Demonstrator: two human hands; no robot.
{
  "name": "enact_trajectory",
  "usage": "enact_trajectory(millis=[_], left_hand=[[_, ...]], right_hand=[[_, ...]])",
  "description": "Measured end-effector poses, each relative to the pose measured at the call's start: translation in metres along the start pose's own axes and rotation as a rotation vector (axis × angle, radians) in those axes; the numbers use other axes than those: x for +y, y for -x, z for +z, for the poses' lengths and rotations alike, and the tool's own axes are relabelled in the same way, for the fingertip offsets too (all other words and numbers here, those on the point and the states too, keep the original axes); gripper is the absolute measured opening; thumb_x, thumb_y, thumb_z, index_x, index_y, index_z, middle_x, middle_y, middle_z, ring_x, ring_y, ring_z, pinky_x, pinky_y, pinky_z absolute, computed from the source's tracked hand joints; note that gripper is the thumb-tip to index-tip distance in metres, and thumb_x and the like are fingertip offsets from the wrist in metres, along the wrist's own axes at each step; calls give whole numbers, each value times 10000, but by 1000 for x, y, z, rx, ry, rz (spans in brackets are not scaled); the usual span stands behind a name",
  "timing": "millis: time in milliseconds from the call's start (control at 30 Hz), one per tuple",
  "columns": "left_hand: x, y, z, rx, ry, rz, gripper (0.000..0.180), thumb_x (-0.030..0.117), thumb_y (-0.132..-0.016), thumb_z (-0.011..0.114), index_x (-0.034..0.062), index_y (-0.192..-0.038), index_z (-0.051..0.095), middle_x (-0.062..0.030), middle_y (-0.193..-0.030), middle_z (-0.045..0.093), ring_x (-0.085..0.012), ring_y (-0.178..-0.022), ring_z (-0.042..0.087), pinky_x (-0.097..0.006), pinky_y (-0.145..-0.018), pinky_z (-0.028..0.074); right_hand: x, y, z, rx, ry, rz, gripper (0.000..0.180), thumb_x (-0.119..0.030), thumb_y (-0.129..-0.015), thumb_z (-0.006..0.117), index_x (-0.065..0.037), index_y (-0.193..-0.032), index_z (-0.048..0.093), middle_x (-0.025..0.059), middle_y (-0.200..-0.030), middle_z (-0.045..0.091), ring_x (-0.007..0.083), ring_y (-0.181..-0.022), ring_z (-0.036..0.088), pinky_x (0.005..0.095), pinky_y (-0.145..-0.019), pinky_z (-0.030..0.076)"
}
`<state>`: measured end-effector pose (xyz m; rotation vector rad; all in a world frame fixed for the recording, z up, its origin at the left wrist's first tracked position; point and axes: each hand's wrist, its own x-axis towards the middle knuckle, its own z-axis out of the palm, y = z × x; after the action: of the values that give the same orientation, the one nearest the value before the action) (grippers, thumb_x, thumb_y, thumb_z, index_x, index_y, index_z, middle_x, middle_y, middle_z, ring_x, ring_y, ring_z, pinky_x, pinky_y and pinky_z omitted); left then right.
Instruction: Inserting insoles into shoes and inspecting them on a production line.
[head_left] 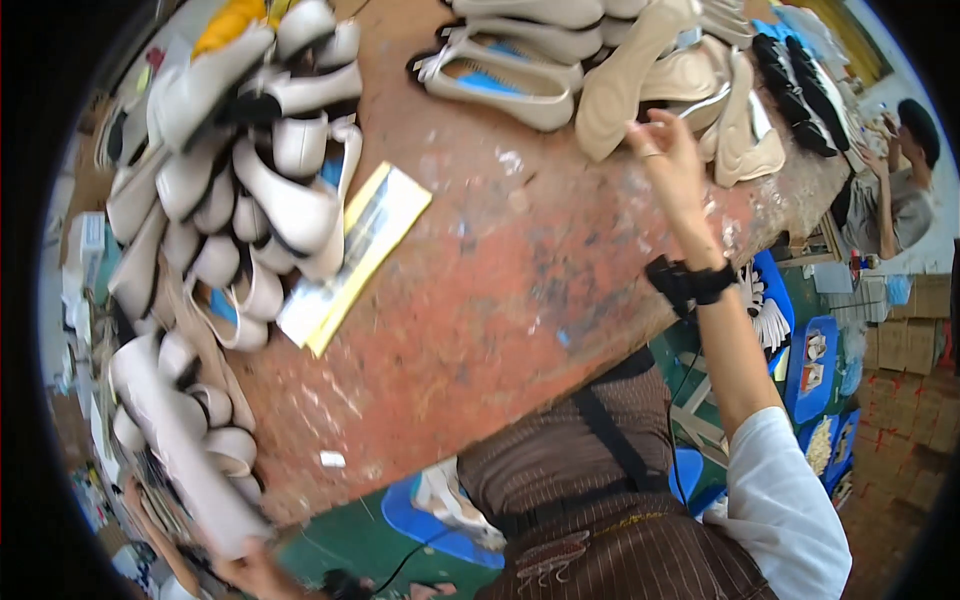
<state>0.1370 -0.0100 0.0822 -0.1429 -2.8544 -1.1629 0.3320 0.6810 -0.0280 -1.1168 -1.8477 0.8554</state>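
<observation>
Half-curled, in the head view, the right hand (660, 150) is set against a beige insole (618, 88) beside far shoes (550, 112); any pinch cannot be confirmed. A blurred pale shoe (195, 460) is met by the left hand (256, 572), hold unclear. Insole pick-up seems under way; a firm pinch is needed.

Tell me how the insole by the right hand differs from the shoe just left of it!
The insole is thin and flattish; the shoe is hollow, with raised sides. The insole is plain beige; the shoe shows blue inside and black at its heel. Both are long and pale.
</observation>
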Motion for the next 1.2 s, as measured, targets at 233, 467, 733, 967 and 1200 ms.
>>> enact_trajectory(millis=[233, 467, 733, 967, 1200], left_hand=[[-9, -184, -48, 20, -362, 134, 554, 260, -891, 693, -74, -1305, 535, -237, -1299, 579, -355, -1147, 567, -383, -1026, 417], [224, -68, 210, 39, 69, 563, 450, 163, -890, 673, 22, -1308, 588, -203, -1308, 591, -348, -1240, 532, -397, -1070, 396], [381, -4, 483, -539, 68, 1223, 881, 341, -792, 768, -82, -1446, 356, -362, -1478, 346, -470, -1427, 285, -464, -1146, 315], [332, 14, 418, -413, 64, 938, 344, 325, -755, 805, 14, -842, 686, -198, -776, 650, -378, -726, 641, -442, -634, 482], [196, 66, 238, -722, -85, 1142, 153, 99, -706, 785, 86, -814, 677, -63, -806, 613, -298, -802, 613, -467, -828, 467]], right_hand=[[-13, -37, 16, -112, -477, 251, 403, -237, -882, 720, 69, -1125, 624, 98, -938, 705, 128, -831, 642, 277, -769, 514], [-64, 42, -76, -348, -704, 323, 458, 16, -811, 630, -12, -1255, 521, 69, -1010, 681, 118, -828, 652, 258, -775, 535], [-63, 106, -127, -441, -829, 483, 431, 25, -793, 609, -25, -1206, 498, 96, -1089, 682, 139, -980, 659, 275, -879, 511], [-43, 105, -142, -310, -662, 485, 206, -128, -953, 641, -32, -1121, 572, 50, -982, 697, 94, -879, 632, 255, -814, 491], [-29, 101, -120, -39, -820, 527, 304, -77, -918, 515, 5, -1210, 522, 93, -955, 592, 152, -746, 634, 255, -708, 507]])
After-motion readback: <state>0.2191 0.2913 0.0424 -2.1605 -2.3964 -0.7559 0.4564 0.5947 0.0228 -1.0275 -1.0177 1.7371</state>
